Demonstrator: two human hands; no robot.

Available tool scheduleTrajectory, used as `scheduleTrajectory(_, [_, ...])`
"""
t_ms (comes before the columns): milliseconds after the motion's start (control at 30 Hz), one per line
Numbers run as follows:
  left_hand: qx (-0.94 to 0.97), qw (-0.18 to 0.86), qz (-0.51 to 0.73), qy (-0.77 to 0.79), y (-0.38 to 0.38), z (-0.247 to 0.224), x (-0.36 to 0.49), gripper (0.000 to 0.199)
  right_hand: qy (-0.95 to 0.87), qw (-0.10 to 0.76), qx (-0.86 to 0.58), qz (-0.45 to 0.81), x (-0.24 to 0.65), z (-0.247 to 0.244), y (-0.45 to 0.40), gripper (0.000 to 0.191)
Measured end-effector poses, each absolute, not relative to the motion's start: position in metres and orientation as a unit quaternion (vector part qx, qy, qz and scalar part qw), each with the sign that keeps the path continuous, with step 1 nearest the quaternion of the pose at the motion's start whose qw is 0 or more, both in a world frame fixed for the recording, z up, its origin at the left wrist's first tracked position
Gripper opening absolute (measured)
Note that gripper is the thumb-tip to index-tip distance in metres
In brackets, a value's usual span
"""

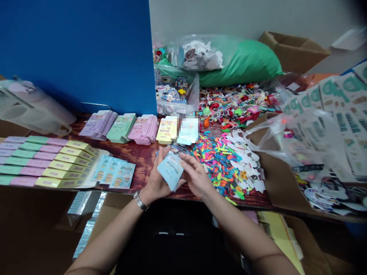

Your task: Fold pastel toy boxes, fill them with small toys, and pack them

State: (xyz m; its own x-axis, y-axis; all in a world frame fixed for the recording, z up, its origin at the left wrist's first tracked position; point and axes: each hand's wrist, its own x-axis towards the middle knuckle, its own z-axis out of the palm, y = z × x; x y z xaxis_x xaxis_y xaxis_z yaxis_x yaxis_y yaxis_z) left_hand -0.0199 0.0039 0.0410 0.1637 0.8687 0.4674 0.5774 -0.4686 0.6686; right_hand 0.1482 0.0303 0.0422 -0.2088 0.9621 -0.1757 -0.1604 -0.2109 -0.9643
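Note:
A light blue printed packet (170,171) is held between both hands over the table's front edge. My left hand (156,182) supports it from the left and beneath, thumb raised beside it. At its upper right corner, the fingers of my right hand (196,175) pinch the packet. Three similar blue packets (122,175) lie overlapping to the left. Behind the hands stand flat stacks in purple (99,124), green (121,128), pink (142,129), yellow (166,130) and pale blue (188,130).
Rows of filled coloured boxes (46,162) cover the left. Colourful small pieces (219,160) and white cutouts (243,160) are heaped at right. Behind are clear bins (177,91) and a green bag (249,65). A cardboard box (272,168) with plastic bags stands far right.

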Motion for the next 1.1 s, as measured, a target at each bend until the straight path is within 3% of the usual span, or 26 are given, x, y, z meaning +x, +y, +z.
scheduleTrajectory(67, [0.730,0.231,0.440,0.470,0.003,0.037,-0.019,0.099,-0.542,0.388,-0.449,0.595,0.157,0.043,0.026,0.039])
scheduleTrajectory(133, [0.713,0.239,0.451,0.480,0.002,0.036,-0.021,0.089,-0.672,0.321,-0.481,0.462,0.177,0.040,0.030,0.043])
scheduleTrajectory(267, [0.700,0.225,0.439,0.516,0.004,0.033,-0.025,0.084,-0.817,0.085,-0.545,0.168,0.220,0.025,0.043,0.071])
scheduleTrajectory(333, [0.699,0.228,0.427,0.527,0.005,0.031,-0.024,0.084,-0.827,0.001,-0.550,0.116,0.228,0.018,0.044,0.080])
scheduleTrajectory(400, [0.701,0.231,0.415,0.531,0.005,0.029,-0.022,0.084,-0.829,-0.016,-0.550,0.094,0.227,0.012,0.043,0.079])
scheduleTrajectory(567, [0.699,0.240,0.399,0.542,0.006,0.023,-0.019,0.084,-0.807,0.095,-0.577,0.084,0.225,0.009,0.045,0.044])
scheduleTrajectory(667, [0.699,0.222,0.398,0.550,0.008,0.020,-0.021,0.082,-0.792,0.213,-0.547,0.170,0.233,0.019,0.052,0.025])
scheduleTrajectory(800, [0.694,0.190,0.398,0.568,0.011,0.018,-0.023,0.073,-0.668,0.416,-0.516,0.338,0.237,0.048,0.057,0.020])
scheduleTrajectory(900, [0.693,0.166,0.392,0.582,0.012,0.018,-0.020,0.063,-0.592,0.541,-0.508,0.315,0.226,0.070,0.054,0.018])
scheduleTrajectory(1100, [0.731,0.143,0.358,0.563,0.007,0.012,-0.008,0.051,-0.733,0.463,-0.449,0.216,0.193,0.072,0.042,0.019])
